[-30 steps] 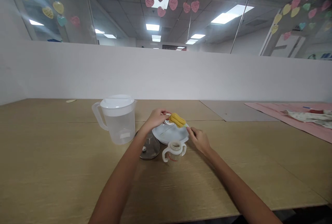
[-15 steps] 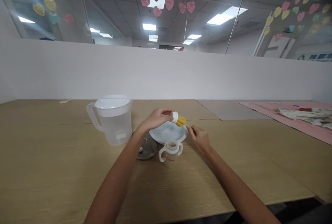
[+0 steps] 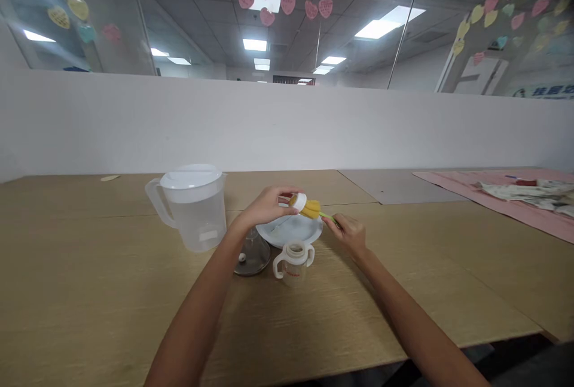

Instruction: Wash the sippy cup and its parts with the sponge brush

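Note:
Above a white plate [image 3: 309, 232], my left hand [image 3: 268, 204] grips a white bottle collar [image 3: 299, 202] by its rim. The yellow head of a bottle brush [image 3: 311, 209] is pressed into the collar's opening. My right hand [image 3: 347, 231] is closed around the brush's green handle. Just in front of the plate stands a clear baby bottle [image 3: 294, 262] with two white side handles and its mouth uncovered. A dark, round, see-through lid [image 3: 255, 255] lies left of the bottle, partly hidden behind my left forearm.
A translucent pitcher [image 3: 197, 210] with a white lid and side handle stands to the left. At the far right, a pink cloth [image 3: 443, 180] carries crumpled fabric [image 3: 524, 195]. A white wall [image 3: 287, 130] closes off the table's back edge.
My right hand has shifted slightly right, and more of the green handle shows. The collar has tilted a little in my left hand. The whole view has moved slightly.

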The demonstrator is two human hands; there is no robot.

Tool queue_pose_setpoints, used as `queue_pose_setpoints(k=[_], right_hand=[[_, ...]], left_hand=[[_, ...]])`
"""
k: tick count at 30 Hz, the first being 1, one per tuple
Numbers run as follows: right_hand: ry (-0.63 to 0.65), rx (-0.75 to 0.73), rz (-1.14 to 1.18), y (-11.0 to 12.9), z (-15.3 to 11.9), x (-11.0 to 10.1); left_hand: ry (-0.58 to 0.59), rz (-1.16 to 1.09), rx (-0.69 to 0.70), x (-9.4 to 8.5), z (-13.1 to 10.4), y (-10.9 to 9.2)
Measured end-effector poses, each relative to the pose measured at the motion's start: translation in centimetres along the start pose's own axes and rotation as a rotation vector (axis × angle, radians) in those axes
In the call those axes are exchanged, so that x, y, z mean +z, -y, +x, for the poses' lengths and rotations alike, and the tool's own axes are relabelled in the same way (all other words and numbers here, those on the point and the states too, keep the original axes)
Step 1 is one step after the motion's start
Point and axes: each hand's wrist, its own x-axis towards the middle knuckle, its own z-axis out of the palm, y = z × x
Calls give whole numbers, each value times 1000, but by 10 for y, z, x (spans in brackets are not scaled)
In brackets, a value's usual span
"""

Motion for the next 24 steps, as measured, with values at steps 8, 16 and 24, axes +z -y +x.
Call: queue_pose_setpoints(k=[8,16,24], right_hand=[[-84,59,70,3,4,0],[-85,-54,75,3,1,-1],[-164,19,152,6,4,-3]], left_hand=[[31,-48,97,-3,-5,-8],[-24,-57,126,-5,-5,-10],[43,-75,150,-4,-7,-13]])
